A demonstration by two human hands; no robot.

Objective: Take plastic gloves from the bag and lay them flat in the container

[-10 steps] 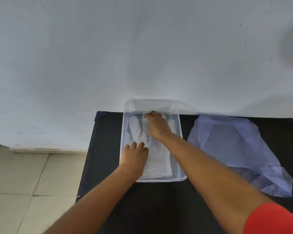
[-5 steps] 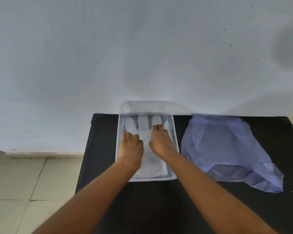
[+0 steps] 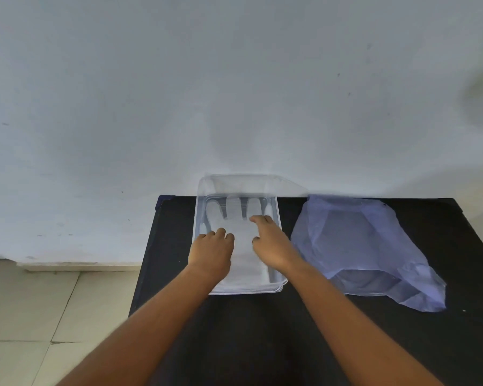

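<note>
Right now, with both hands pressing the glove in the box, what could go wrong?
1. The glove is thin plastic; when the left hand and right hand lift, it may cling and crumple.
2. The clear container looks light, so a push could slide it.
3. The bag lies close by; an arm could brush it.

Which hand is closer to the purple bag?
The right hand. It is in the clear container, at the side next to the purple bag. The left hand is at the container's far side.
</note>
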